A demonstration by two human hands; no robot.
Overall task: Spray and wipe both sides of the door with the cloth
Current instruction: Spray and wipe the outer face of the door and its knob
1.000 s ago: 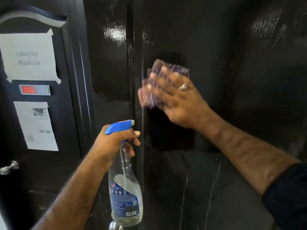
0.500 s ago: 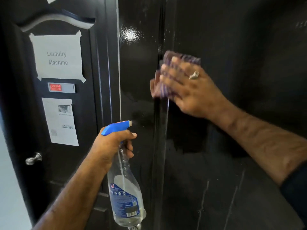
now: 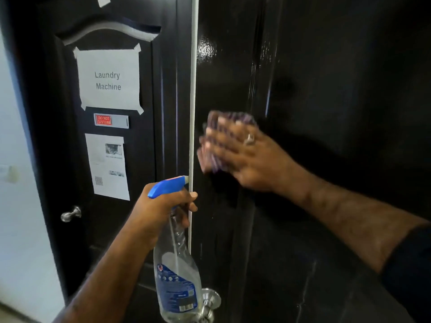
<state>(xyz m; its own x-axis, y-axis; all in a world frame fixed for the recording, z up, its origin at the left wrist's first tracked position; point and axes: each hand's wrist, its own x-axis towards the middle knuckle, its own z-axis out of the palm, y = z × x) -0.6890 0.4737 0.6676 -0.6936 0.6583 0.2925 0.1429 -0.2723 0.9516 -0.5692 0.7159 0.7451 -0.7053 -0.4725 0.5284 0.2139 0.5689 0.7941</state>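
Note:
A glossy black door [image 3: 326,89] fills the right half of the view, its surface wet and streaked. My right hand [image 3: 242,157] lies flat on it with fingers spread, pressing a purple striped cloth [image 3: 224,120] against the panel near the door's left edge. The cloth and fingertips are motion-blurred. My left hand [image 3: 163,206] grips the neck of a clear spray bottle [image 3: 177,276] with a blue trigger head [image 3: 168,185], nozzle pointing right toward the door's edge. The bottle hangs upright, its base low in the view.
Behind on the left stands a second black door [image 3: 144,159] with a "Laundry Machine" paper sign [image 3: 108,80], a red "Do not disturb" plate [image 3: 110,120], another notice [image 3: 108,169] and a metal knob [image 3: 71,214]. A silver handle [image 3: 211,299] sits behind the bottle. White wall [image 3: 18,206] far left.
The view has swung left, shifting everything rightward in frame. My right hand with the cloth has slid down and left across the door toward its edge. The bottle hand stays put.

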